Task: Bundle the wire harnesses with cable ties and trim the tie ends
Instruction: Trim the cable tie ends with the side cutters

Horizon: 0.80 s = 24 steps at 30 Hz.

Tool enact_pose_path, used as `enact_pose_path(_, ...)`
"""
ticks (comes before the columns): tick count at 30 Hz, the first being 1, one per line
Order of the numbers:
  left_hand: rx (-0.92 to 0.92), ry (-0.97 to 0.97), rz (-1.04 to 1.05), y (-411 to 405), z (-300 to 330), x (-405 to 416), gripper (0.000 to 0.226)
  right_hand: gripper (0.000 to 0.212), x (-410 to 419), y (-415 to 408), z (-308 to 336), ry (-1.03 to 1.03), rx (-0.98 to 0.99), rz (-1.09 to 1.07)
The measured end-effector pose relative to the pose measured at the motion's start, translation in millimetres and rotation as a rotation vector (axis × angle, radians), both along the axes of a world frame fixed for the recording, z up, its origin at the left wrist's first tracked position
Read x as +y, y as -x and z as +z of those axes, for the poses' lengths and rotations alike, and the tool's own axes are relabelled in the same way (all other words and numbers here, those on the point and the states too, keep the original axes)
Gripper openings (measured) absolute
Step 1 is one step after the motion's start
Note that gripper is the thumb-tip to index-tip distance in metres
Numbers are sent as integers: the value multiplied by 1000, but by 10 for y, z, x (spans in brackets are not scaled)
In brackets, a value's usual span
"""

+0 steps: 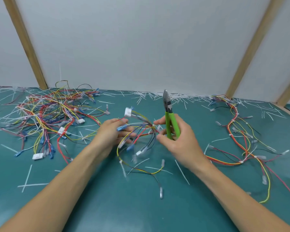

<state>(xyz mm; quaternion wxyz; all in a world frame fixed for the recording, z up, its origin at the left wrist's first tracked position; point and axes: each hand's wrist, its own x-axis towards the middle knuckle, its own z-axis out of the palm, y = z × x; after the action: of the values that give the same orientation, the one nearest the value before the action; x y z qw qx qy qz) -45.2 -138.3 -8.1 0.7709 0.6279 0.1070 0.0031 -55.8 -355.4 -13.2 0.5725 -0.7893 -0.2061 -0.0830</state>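
Observation:
A coloured wire harness [141,131] with white and blue connectors hangs between my two hands above the green table [141,206]. My left hand [113,133] holds its left side, fingers curled round the wires. My right hand [176,136] grips green-handled cutters [170,118], jaws pointing up, while its thumb and fingertips pinch the harness at a white cable tie [153,126]. Loose ends of the harness trail down onto the table.
A big tangled pile of harnesses [47,113] lies at the left. Another long harness [241,136] stretches along the right. Cut white tie ends [157,95] litter the table, thick along the back wall. Wooden posts lean against the wall.

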Motion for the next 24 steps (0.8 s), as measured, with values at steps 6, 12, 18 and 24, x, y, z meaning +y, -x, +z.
enact_pose_path(6,-50,-24,-391,31,-34,-13,25,32,27,-5,-108,108,-133,-79)
enact_pose_path(12,-98,-217,-387,27,-46,-47,20,15,-24,-96,-64,-101,-106,-220)
enact_pose_path(18,-213,-137,-124,-3,-10,49,14,15,-71,-183,-92,-199,-24,-305)
enact_pose_path(24,-200,-224,-338,55,-30,-78,16,15,-109,-193,-107,-215,3,-290)
